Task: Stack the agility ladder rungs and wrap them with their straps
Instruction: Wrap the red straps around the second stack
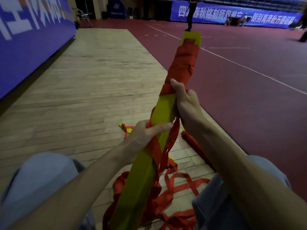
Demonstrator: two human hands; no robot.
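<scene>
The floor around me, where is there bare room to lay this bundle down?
The wooden floor on your left is bare, from the blue banner across to the red court. Between your knees it is crowded with loose straps. More ladder pieces lie just past your left hand, and a wrapped bundle sits under your right forearm.

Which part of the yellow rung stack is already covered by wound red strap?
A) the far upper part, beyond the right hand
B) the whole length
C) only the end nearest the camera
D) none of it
A: red strap covers the rung stack above the right hand; below it, yellow shows.
</scene>
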